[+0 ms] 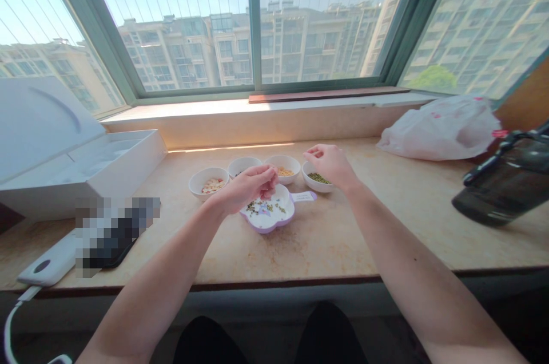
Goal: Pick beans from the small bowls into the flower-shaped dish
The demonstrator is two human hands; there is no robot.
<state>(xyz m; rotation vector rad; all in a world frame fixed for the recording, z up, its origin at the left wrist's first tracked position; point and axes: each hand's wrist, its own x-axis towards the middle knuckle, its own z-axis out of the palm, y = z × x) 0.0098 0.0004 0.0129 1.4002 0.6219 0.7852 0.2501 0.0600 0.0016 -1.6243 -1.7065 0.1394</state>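
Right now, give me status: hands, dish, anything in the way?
Left hand over dish's far side, hiding part. Right hand at bowl of green beans. Scattered beans in dish.

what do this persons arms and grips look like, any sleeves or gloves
The left forearm and right forearm are bare and tapering, with no sleeve or watch in view; a small spot marks the right one. The left grip and right grip wear no gloves.

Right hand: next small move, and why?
Probably lower the right hand slightly into the white bowl of green grains: it hovers at that bowl, and the purple-edged dish shows only scattered pieces. Too small to tell whether it already pinches any.
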